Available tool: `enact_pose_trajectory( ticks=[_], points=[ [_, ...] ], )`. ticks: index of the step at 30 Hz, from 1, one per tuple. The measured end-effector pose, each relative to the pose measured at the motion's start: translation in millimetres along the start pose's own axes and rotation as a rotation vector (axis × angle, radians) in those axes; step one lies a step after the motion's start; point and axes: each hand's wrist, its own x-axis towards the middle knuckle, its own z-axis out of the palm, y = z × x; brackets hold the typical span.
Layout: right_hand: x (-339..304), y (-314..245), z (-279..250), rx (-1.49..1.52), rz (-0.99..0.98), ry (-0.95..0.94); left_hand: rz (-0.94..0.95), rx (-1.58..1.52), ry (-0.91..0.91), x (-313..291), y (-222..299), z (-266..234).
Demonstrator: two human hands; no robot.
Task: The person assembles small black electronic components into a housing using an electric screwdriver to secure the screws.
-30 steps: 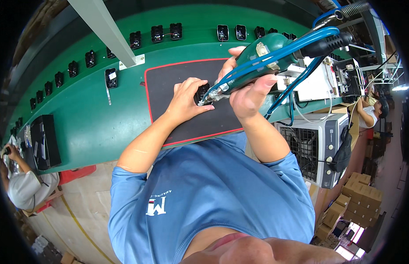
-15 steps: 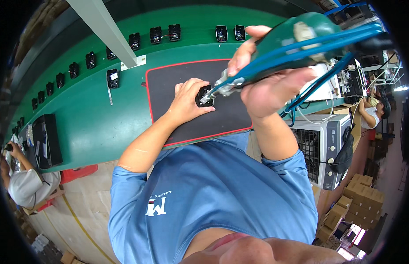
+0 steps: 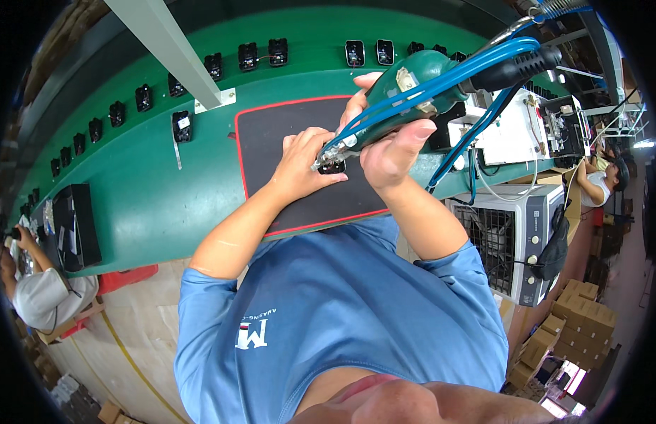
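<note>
A small black housing (image 3: 334,168) lies on the dark red-edged mat (image 3: 261,138). My left hand (image 3: 298,161) is closed round its left side, fingers at the far edge and thumb at the near edge. My right hand (image 3: 391,157) grips a green power screwdriver (image 3: 406,88), which slants down to the left. Its silvery, transparent nose reaches over the housing beside my left fingers and hides part of it. Whether the tip touches the housing cannot be made out. Blue cable loops (image 3: 455,74) run along the tool's body.
Several similar black housings (image 3: 278,51) line the back of the green bench (image 3: 144,205). A grey post (image 3: 169,53) stands at the back left, near a housing with a strip (image 3: 181,127). An air cooler (image 3: 511,240) stands at the right; co-workers sit at both sides.
The screwdriver and my right hand have moved left and lower, and the tool's rear end now shows with its spring hanger. My left hand stays on the housing.
</note>
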Motion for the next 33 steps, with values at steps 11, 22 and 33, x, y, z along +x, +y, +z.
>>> enact_pose_trajectory(
  ticks=[11,22,33],
  points=[
    [2,-2,-1,-0.005,0.0,0.013,-0.013,-0.004,-0.015,1,4,-2],
    [1,1,-2,-0.02,-0.004,0.0,-0.022,-0.006,-0.039,2,0,-1],
    [20,-9,-10,0.191,-0.082,0.035,-0.031,0.048,-0.108,8,4,-4]
  ],
)
